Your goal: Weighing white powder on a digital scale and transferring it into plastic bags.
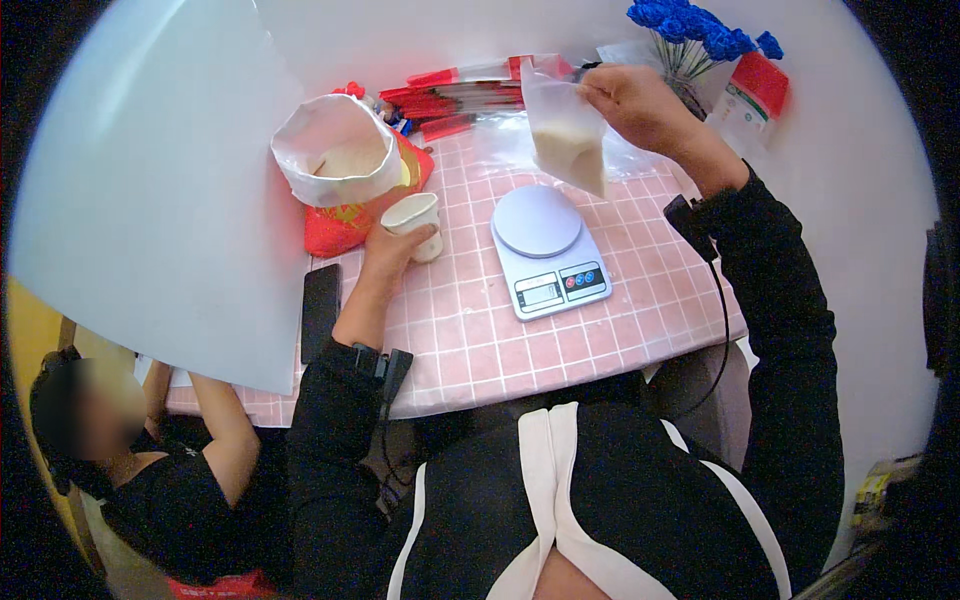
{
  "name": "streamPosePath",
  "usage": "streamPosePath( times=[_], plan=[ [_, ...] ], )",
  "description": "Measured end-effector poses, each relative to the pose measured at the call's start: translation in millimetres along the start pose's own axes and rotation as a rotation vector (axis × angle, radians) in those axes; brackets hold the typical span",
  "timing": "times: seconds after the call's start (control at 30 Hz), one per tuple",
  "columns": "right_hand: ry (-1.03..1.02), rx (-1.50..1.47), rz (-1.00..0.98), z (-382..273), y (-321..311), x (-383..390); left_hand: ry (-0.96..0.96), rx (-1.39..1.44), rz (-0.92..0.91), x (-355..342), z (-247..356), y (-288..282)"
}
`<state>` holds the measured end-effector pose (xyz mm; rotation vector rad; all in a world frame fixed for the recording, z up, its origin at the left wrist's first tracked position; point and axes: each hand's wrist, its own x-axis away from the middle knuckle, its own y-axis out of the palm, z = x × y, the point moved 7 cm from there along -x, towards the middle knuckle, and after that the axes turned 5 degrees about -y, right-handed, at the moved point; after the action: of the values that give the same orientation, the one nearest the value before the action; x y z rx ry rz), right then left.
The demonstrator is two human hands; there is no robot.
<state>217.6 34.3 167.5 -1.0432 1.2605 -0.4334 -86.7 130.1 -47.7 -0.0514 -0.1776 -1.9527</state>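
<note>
My left hand (390,252) is closed around a white cup (413,212) beside the open sack. In my right hand (632,100), a see-through plastic bag (545,92) hangs by its top edge, pinched between thumb and fingers. Pale, rice-like grain (570,155) fills its lower part, and the bag tilts a little. Below it on the table stands a white kitchen scale (540,222) with a round platform, a small display and several buttons; nothing lies on the platform. At left, a red sack (335,235) with its white rim folded out holds more of the pale grain.
A black phone (320,312) lies at the left table edge, by a white partition (180,200). Red-and-clear wrappers (455,95) and flat plastic bags (500,140) lie at the back. Blue artificial flowers (700,30) and a red-white package (750,100) stand back right. Another person (180,470) sits lower left.
</note>
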Motion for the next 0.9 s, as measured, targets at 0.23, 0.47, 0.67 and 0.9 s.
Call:
streamPosePath(
  times=[0.23,0.47,0.67,0.9],
  plan=[
    [-0.044,-0.203,-0.076,-8,48,13,0.149,-0.262,0.177,28,14,-14],
    [0.027,-0.309,-0.091,-14,56,7,0.233,-0.479,0.218,64,35,-12],
    [-0.112,-0.241,0.000,-25,34,-9,0.763,-0.760,0.558,111,91,16],
    [-0.057,-0.294,0.015,-4,32,21,0.695,-0.763,0.186,93,89,89]
  ],
)
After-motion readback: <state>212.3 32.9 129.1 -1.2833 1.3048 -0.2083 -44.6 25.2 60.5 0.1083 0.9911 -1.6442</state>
